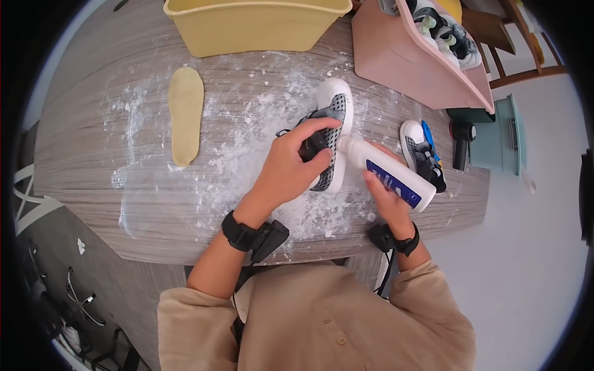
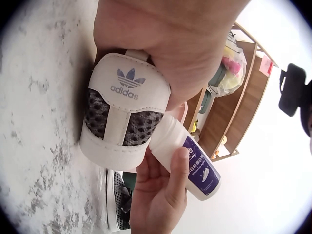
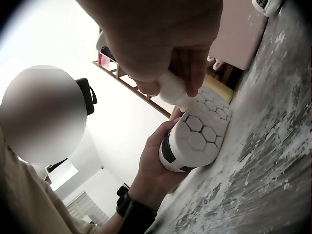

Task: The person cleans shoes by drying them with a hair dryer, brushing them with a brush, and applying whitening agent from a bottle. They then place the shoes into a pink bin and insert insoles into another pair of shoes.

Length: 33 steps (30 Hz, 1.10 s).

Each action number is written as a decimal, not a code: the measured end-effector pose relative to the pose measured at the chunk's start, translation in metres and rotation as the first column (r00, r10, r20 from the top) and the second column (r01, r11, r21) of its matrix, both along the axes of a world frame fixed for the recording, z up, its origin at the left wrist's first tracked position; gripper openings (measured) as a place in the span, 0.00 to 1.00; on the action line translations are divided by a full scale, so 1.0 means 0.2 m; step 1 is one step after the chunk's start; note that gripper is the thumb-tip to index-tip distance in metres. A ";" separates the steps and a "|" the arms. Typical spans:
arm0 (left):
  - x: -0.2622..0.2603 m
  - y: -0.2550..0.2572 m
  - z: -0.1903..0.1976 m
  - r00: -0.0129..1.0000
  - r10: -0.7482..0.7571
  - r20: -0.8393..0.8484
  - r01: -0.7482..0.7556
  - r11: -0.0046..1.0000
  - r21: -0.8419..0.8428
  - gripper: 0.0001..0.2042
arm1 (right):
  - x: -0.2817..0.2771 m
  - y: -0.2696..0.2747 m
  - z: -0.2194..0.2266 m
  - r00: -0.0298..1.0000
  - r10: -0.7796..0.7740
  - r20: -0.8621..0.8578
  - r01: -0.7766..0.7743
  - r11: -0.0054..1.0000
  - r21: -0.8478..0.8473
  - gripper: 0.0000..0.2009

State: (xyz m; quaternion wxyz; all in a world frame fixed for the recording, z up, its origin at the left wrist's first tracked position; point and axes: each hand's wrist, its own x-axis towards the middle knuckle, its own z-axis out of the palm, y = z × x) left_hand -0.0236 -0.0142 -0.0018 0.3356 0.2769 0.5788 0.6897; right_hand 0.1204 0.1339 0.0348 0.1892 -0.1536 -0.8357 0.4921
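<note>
My left hand (image 1: 288, 164) grips a grey and white sneaker (image 1: 338, 105) from its open side, tilting it on its edge over the table. In the left wrist view its white heel (image 2: 114, 114) carries an adidas logo. A white bottle (image 1: 356, 151) with a dark blue label lies in my right hand (image 1: 390, 201), its fingers and thumb wrapped around it. The bottle's tip is right at the side of the white sole. In the right wrist view the sole (image 3: 197, 134) shows a hexagon tread, with the bottle's nozzle (image 3: 183, 100) at its edge.
White powdery smears cover the wooden table (image 1: 247, 111). A pale yellow insole (image 1: 186, 117) lies on the left. Another sneaker (image 1: 413, 148) stands on the right, beside a blue-handled tool (image 1: 427, 133). A yellow tub (image 1: 260, 28) and a pink bin (image 1: 402, 62) of shoes stand behind.
</note>
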 end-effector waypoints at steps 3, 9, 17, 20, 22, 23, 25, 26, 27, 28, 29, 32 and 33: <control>0.00 0.00 0.02 1.000 0.015 -0.016 -0.014 0.999 0.037 0.24 | -0.01 0.00 -0.01 1.000 0.000 -0.030 0.000 1.000 0.024 0.23; 0.00 0.00 -0.01 0.999 -0.003 0.050 0.001 0.999 0.043 0.30 | -0.03 0.03 -0.01 0.999 0.015 -0.035 -0.013 0.998 0.059 0.23; -0.01 0.00 -0.01 1.000 -0.020 0.018 0.020 1.000 0.001 0.31 | -0.06 0.04 0.00 1.000 -0.001 -0.024 0.003 0.996 0.094 0.23; -0.01 0.00 -0.01 1.000 -0.009 0.006 0.009 1.000 -0.009 0.31 | -0.07 0.04 0.00 0.999 -0.016 -0.031 0.018 0.997 0.080 0.23; -0.01 0.00 -0.01 1.000 -0.007 0.019 0.007 1.000 0.001 0.31 | -0.09 0.04 0.00 0.997 -0.005 -0.078 0.014 0.994 0.112 0.23; -0.01 0.00 -0.01 1.000 0.010 0.009 -0.010 1.000 0.014 0.31 | -0.09 0.04 0.00 0.997 -0.016 -0.069 0.023 0.995 0.100 0.23; 0.00 0.01 -0.03 0.999 0.043 -0.010 -0.043 0.998 0.040 0.30 | -0.10 0.02 0.03 0.998 -0.039 -0.051 0.043 0.996 0.078 0.23; 0.00 0.01 -0.03 0.999 0.044 -0.007 -0.044 0.998 0.041 0.30 | -0.10 0.03 0.02 0.997 -0.031 -0.070 0.038 0.994 0.098 0.23; 0.00 0.01 -0.02 0.999 0.045 -0.004 -0.045 0.998 0.042 0.30 | -0.11 0.04 0.01 0.996 -0.022 -0.088 0.032 0.993 0.118 0.23; 0.00 0.01 -0.02 0.999 0.045 -0.001 -0.045 0.998 0.043 0.30 | -0.11 0.04 0.00 0.994 -0.013 -0.107 0.028 0.990 0.138 0.23; 0.00 0.01 -0.03 0.999 0.046 -0.009 -0.045 0.998 0.044 0.30 | -0.12 0.04 0.01 0.996 -0.041 -0.085 0.049 0.994 0.096 0.22; 0.00 0.01 -0.04 0.999 0.043 -0.023 -0.042 0.998 0.040 0.30 | -0.14 0.04 0.05 0.993 -0.099 -0.060 0.100 0.995 0.017 0.21; 0.00 0.01 -0.04 0.999 0.038 -0.020 -0.038 0.999 0.031 0.30 | -0.16 0.05 0.05 0.991 -0.104 -0.083 0.106 0.994 0.019 0.20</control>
